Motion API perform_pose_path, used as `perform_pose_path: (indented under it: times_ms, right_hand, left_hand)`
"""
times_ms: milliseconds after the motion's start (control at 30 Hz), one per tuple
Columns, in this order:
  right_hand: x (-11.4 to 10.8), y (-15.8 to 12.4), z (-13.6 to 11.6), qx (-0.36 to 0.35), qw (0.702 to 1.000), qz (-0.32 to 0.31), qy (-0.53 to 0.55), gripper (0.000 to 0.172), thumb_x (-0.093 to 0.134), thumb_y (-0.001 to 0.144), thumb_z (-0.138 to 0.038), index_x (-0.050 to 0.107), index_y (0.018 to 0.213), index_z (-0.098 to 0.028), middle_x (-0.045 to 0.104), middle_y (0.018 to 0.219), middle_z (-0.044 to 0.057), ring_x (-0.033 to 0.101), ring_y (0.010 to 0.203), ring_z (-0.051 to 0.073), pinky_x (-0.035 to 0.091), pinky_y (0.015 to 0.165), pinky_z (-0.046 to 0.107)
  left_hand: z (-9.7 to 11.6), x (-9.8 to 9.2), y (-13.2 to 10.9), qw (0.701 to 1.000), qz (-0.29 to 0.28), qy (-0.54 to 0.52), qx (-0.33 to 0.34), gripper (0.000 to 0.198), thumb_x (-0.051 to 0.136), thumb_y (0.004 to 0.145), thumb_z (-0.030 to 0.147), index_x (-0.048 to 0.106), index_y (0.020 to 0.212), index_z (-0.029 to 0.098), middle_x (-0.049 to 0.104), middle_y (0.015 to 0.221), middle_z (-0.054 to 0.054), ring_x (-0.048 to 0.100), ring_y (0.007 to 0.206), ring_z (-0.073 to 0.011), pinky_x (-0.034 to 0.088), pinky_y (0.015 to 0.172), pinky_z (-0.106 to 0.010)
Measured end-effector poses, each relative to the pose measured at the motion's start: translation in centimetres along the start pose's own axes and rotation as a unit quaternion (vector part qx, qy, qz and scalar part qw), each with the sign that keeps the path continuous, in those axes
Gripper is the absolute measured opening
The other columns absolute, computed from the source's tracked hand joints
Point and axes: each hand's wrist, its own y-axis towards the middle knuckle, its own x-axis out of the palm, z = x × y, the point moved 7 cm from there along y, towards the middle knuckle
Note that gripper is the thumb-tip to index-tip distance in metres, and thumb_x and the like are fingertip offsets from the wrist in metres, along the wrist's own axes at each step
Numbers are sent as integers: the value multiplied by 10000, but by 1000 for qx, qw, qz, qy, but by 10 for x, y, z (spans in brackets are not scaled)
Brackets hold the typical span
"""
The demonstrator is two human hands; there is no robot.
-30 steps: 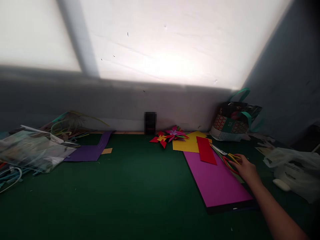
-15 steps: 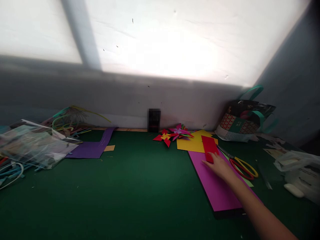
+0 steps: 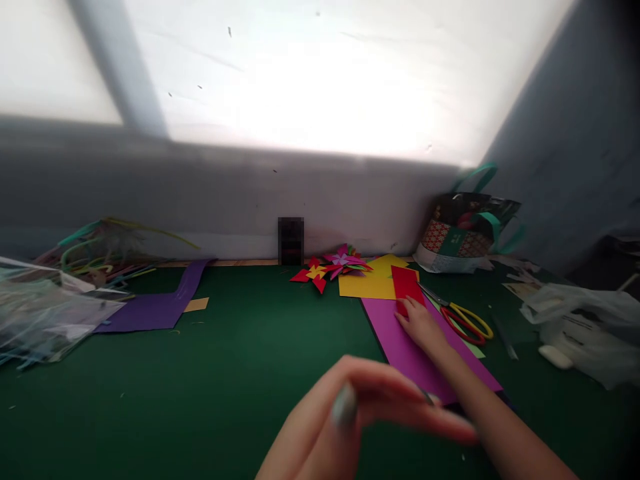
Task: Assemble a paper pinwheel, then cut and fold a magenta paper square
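My right hand (image 3: pixel 421 325) reaches onto a red paper strip (image 3: pixel 406 283), its fingers spread and resting on the near end. The strip lies across a yellow paper sheet (image 3: pixel 365 285) and the top of a stack of magenta paper (image 3: pixel 400 353). Just right of that hand are scissors (image 3: pixel 463 320) with red and yellow handles. Large in the foreground, my left hand (image 3: pixel 365 413) is raised over the table, slightly blurred, fingers extended and thumb apart, with nothing seen in it. Folded paper flowers, a red one (image 3: pixel 315 273) and a magenta one (image 3: pixel 343 259), sit left of the yellow sheet.
On the left, clear plastic bags (image 3: pixel 65 313) and pipe cleaners (image 3: pixel 105 267) lie by a purple paper piece (image 3: pixel 150 310). A patterned bag (image 3: pixel 460 237) stands at the back right. A white plastic bag (image 3: pixel 595 333) and a white eraser-like block (image 3: pixel 555 357) are far right.
My left hand has come into view from the bottom. The view has turned a little right, so things appear shifted left. My right hand remains on the red strip.
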Motion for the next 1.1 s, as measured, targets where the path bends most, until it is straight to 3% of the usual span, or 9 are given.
perform_pose_path:
  times_ms: [67,167,300,400,567,700,800,967,1100]
  right_hand:
    - [-6,-7,8,-3,1000,11,3,395,383,851,-242,503,1204,-112,482,1270,166,432,1183,281,384,940,399]
    - [-10,-20,24,3,1000,7,20,380,375,858,-258,530,1184,-139,463,1291,144,411,1201,280,379,952,410]
    - [-8,-35,45,8,998,4,65,384,365,865,-311,536,1181,-175,445,1315,113,394,1218,270,362,976,421]
    - [-7,-42,54,15,996,11,93,396,335,877,-335,525,1191,-188,460,1304,105,403,1213,255,362,978,414]
    - [-5,-45,57,32,994,-3,103,411,346,876,-380,504,1219,-219,423,1345,84,364,1248,261,338,996,431]
    - [-2,-43,61,35,996,-15,78,476,369,863,-441,433,1293,-248,301,1428,69,232,1316,278,290,1018,474]
    - [-5,-42,65,30,997,-1,71,474,406,846,-436,454,1274,-238,269,1440,77,192,1326,301,281,1013,503]
    - [-23,-44,58,15,990,34,133,343,364,866,-368,587,1071,-208,460,1290,89,403,1214,262,362,980,429]
    - [-22,-52,33,-8,989,-14,148,396,368,862,-437,565,1141,-238,446,1322,79,394,1225,272,369,974,446]
  left_hand:
    - [-1,9,26,1000,-19,15,6,423,389,825,568,593,883,202,679,980,-76,574,1024,-262,388,932,-427]
    - [-26,9,64,994,-11,109,-12,342,401,863,448,578,945,167,633,1084,-97,545,1065,-241,385,937,-396]
    - [-60,0,98,957,11,289,17,316,408,862,412,548,1091,244,539,1225,-41,462,1159,-216,369,960,-349]
    - [-75,-3,120,900,20,429,71,343,383,872,395,484,1183,293,486,1284,-7,413,1203,-203,330,998,-346]
    - [-101,-27,164,808,63,579,93,419,368,870,325,403,1268,202,388,1367,-73,336,1268,-206,283,1040,-346]
    - [-108,-55,194,717,120,681,89,477,381,865,316,350,1313,153,333,1395,-129,270,1300,-249,236,1055,-422]
    - [-105,-68,211,664,127,733,79,478,403,860,307,363,1307,142,281,1418,-155,248,1307,-277,236,1044,-454]
    - [-100,-73,226,635,95,762,85,396,365,879,343,496,1183,125,279,1421,-156,257,1304,-267,261,1037,-424]
    - [-106,-76,231,627,73,772,74,450,359,882,363,417,1276,153,264,1435,-139,238,1314,-275,233,1046,-444]
